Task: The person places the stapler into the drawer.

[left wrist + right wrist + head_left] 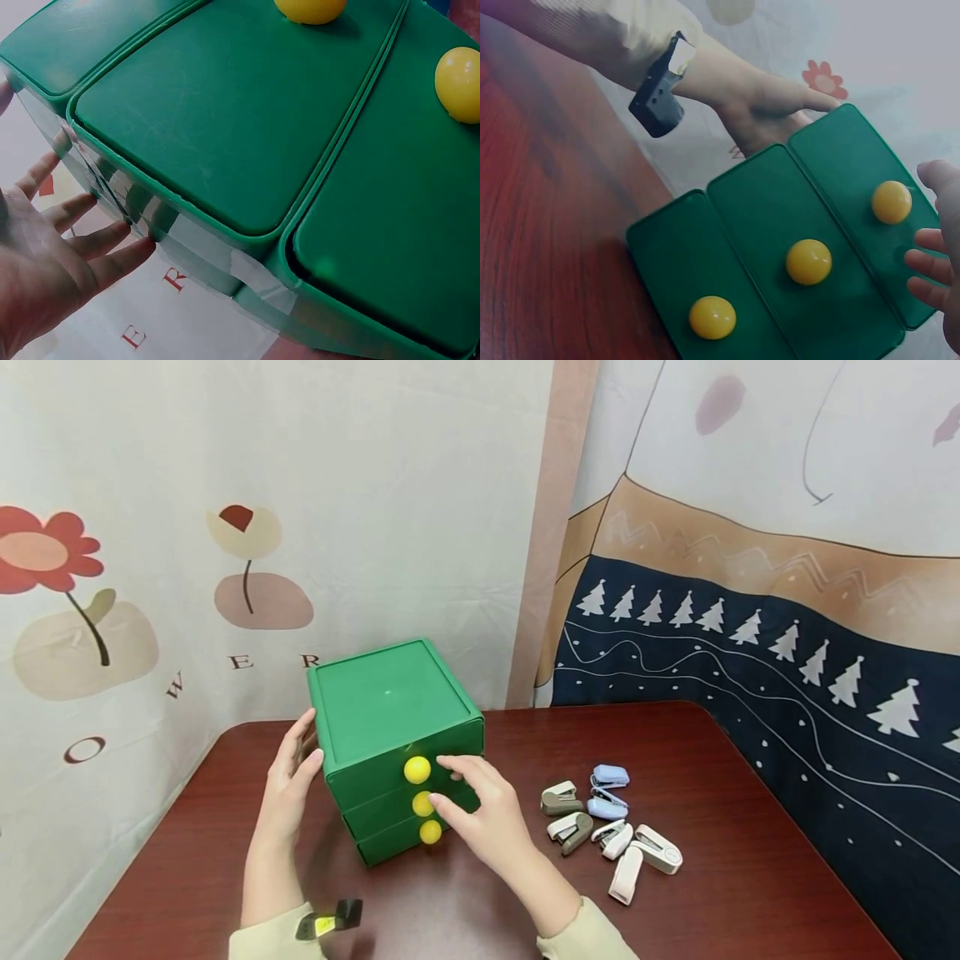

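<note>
A green box of three stacked drawers (390,697) stands on the table, each drawer front bearing a round yellow knob. My left hand (288,781) is at the box's left side; in the left wrist view its fingers (112,262) are extended, fingertips at the clear side wall. In front of the drawers is my right hand (487,810), thumb and fingers apart and nothing held. Its fingertips are close to the top knob (417,770), and its thumb overlaps the edge of the middle knob (423,803). The bottom knob (431,832) sits below them. All three drawers look closed.
Several small staplers lie right of the box: blue ones (607,808), grey-brown ones (561,802) and whitish ones (660,850). The dark red table (720,793) backs onto a printed curtain (420,527). A black band (330,922) is on the left wrist.
</note>
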